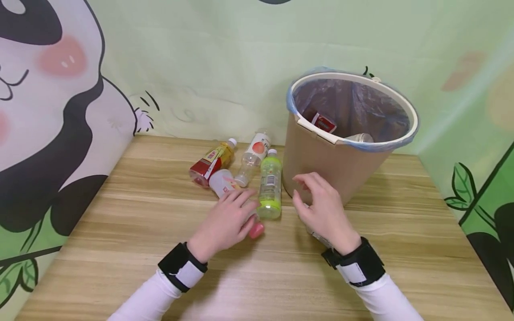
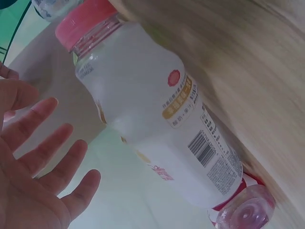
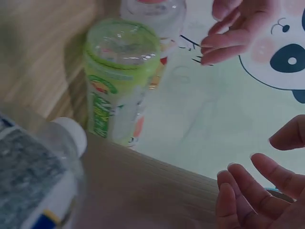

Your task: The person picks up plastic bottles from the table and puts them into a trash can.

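A white bottle (image 1: 221, 182) with a pink cap lies on the wooden table (image 1: 120, 214). My left hand (image 1: 241, 209) is over it with fingers extended. In the left wrist view the fingers (image 2: 43, 162) are straight and spread beside the white bottle (image 2: 157, 119), not wrapped round it. My right hand (image 1: 309, 196) hovers with loosely bent fingers beside a tan bin (image 1: 321, 165) and holds nothing. A clear bottle (image 3: 33, 181) with a white cap lies under that wrist. A green bottle (image 1: 270, 187) lies between the hands.
A bottle with a red label (image 1: 210, 163) and a clear bottle with a peach label (image 1: 253, 158) lie behind the white one. The bin has a blue liner and holds a red and white pack (image 1: 323, 121) and a clear bottle (image 1: 359, 137). Panda-print walls enclose the table.
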Available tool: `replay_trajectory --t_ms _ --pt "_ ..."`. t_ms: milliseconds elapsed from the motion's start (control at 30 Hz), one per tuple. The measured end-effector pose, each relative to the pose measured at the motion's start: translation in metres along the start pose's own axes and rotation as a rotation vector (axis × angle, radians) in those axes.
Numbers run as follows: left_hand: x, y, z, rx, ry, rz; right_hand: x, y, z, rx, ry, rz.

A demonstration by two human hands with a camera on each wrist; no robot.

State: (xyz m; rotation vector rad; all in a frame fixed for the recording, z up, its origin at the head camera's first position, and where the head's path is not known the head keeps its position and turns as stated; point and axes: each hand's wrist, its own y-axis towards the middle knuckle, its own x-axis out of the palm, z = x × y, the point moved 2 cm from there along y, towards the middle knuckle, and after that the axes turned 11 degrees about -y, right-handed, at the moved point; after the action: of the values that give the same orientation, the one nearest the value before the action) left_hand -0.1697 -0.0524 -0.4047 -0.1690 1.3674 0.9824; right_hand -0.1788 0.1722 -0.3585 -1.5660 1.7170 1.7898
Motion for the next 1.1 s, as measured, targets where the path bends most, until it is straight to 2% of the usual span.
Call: replay_trajectory --t_ms 333,567,900,1100 --pt "0.007 0.007 0.014 0.076 0.035 -0.039 0.0 -0.023 0.022 -0.017 -0.079 -0.106" --pt "0.012 0.011 0.024 0.104 0.05 -0.035 -0.007 -0.045 0.046 -0.081 -0.158 -0.177" --pt "0.018 0.01 0.032 0.139 0.047 -0.046 -0.02 -0.068 0.065 -0.121 -0.248 -0.487" --pt "0.021 0.01 0.033 0.143 0.042 -0.046 -0.021 -0.079 0.073 -0.102 -0.233 -0.57"
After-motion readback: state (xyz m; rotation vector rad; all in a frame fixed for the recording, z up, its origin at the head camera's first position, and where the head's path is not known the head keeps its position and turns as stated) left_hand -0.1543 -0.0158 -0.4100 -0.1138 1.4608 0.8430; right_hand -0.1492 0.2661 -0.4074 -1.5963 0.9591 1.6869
